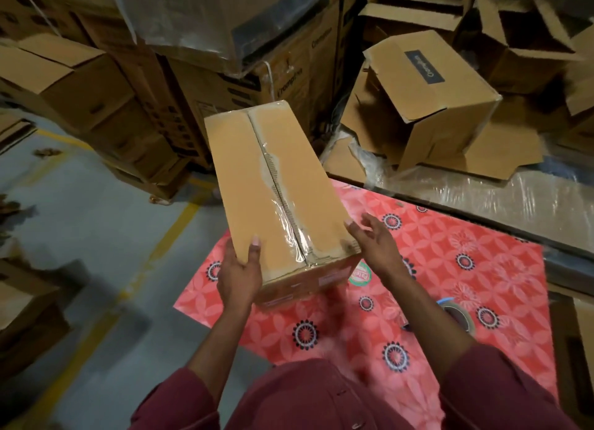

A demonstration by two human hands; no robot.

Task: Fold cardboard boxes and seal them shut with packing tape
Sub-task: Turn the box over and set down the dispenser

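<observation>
Sealing done, my left hand [239, 277] grips the taped box [276, 185], right hand [374, 243] open beside it, ready for stacking.

Behind the sealed box [273, 185] I hold, a tall stacked carton [289, 76] reads "Crompton" on its side. Right of that, a tipped-over open box [427, 108] carries a dark label [426, 67], seemingly the same word. Labels on my box's near end are too blurred to read.
</observation>
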